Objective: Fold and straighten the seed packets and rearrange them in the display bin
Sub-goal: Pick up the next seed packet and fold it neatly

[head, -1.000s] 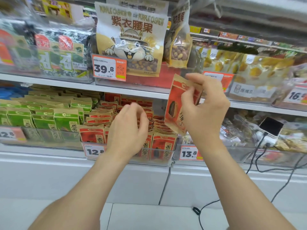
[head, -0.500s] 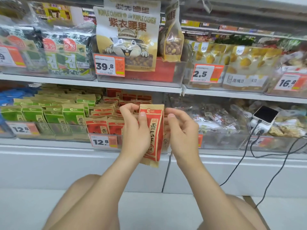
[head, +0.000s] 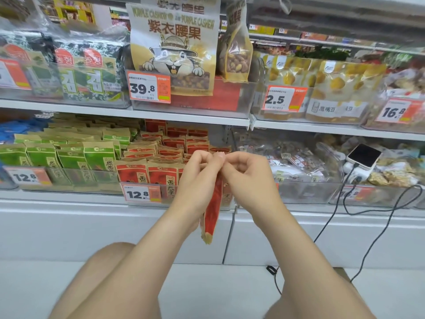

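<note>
A red and tan seed packet [head: 212,212] hangs edge-on in front of the lower shelf, its top pinched between both hands. My left hand [head: 197,180] and my right hand [head: 248,178] meet fingertip to fingertip at the packet's top edge. Behind them the clear display bin [head: 161,199] holds rows of several red seed packets [head: 161,157], the front ones upright behind a 12.8 price tag.
Green seed packets [head: 69,153] fill the bin to the left. A bin of mixed snack bags [head: 294,162] stands to the right, with a phone [head: 363,155] on a charger and a black cable [head: 345,222] trailing down. The upper shelf carries cashew bags [head: 172,49].
The packet came down from my right hand held high to in front of the bin. Both hands closed on its top and it turned from face-on to edge-on.
</note>
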Available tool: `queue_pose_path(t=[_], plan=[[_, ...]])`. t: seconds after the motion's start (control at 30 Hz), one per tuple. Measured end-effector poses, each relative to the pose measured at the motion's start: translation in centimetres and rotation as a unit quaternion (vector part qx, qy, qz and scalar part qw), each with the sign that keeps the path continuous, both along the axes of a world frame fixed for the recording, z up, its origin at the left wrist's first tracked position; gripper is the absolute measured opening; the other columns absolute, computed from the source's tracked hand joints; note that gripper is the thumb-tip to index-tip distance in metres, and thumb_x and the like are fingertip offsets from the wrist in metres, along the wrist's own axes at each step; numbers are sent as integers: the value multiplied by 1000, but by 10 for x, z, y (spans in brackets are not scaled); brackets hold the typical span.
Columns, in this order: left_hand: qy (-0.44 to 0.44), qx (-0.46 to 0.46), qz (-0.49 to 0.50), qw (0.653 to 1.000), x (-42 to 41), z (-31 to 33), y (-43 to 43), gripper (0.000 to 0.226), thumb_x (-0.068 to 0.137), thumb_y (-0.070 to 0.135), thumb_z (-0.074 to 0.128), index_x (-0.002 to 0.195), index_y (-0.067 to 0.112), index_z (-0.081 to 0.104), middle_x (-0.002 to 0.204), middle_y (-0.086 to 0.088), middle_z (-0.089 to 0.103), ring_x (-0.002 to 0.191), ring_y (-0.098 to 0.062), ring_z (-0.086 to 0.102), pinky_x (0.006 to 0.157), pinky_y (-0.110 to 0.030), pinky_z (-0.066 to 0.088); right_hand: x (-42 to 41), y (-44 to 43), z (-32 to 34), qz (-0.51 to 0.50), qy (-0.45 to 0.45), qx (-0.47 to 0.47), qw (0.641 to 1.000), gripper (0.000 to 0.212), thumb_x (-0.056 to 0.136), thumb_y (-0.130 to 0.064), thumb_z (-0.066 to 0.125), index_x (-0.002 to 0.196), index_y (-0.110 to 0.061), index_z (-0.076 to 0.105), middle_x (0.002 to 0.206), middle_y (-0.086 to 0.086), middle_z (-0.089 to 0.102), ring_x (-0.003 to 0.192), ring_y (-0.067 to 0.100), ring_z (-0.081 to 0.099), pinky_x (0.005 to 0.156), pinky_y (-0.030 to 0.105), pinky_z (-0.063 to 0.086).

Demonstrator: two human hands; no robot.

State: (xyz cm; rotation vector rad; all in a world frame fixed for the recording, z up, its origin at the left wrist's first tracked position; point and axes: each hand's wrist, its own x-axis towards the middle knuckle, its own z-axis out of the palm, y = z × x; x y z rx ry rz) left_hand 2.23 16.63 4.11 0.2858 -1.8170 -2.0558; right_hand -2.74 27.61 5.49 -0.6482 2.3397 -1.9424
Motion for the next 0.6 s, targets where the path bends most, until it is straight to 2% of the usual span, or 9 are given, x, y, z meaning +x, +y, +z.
queue_pose_path(t=[0.07, 0.2, 0.3, 0.37, 0.47, 0.6], plan=[[6, -22, -10, 1000, 2, 1, 1, 27, 110, 43, 52, 94, 21, 58, 91, -6, 70, 89, -25, 70, 86, -59, 60, 0, 1, 1, -9, 9, -1, 1000, 19, 104, -22, 68, 91, -18, 81, 79, 6, 80, 81, 29, 78, 81, 57, 65], [25, -50, -9, 998, 8, 13, 0, 30, 105, 41, 42, 78, 35, 54, 81, 1, 60, 84, -23, 57, 81, -54, 51, 9, 1, 7, -12, 23, -24, 999, 17, 106, -17, 66, 94, -15, 78, 81, 11, 79, 77, 32, 76, 76, 58, 64], [22, -79, -28, 996, 14, 17, -6, 30, 110, 41, 41, 86, 30, 54, 84, -3, 61, 83, -25, 58, 84, -60, 55, 15, 2, 9, 0, 23, -38, 999, 16, 107, -15, 64, 96, -12, 76, 82, 16, 78, 69, 33, 73, 69, 54, 62], [11, -99, -26, 995, 18, 16, -8, 29, 116, 37, 39, 93, 24, 53, 83, -2, 61, 80, -21, 59, 82, -54, 57, 18, 5, 9, 27, 6, -35, 999, 15, 108, -14, 64, 100, -8, 74, 84, 20, 77, 65, 30, 71, 65, 53, 62], [-2, -83, 4, 997, 21, 16, -12, 27, 117, 33, 40, 97, 20, 54, 79, 2, 58, 71, -13, 57, 71, -40, 52, 21, 9, 8, 71, -10, -6, 997, 16, 106, -18, 67, 98, -6, 74, 86, 20, 78, 71, 32, 76, 72, 50, 66], [8, -31, 20, 999, 24, 17, -15, 28, 114, 38, 48, 106, 13, 58, 79, 0, 60, 68, -14, 55, 68, -35, 49, 21, 7, -4, 75, 19, 41, 996, 21, 106, -31, 66, 89, -18, 70, 86, 15, 77, 78, 35, 74, 82, 60, 63]])
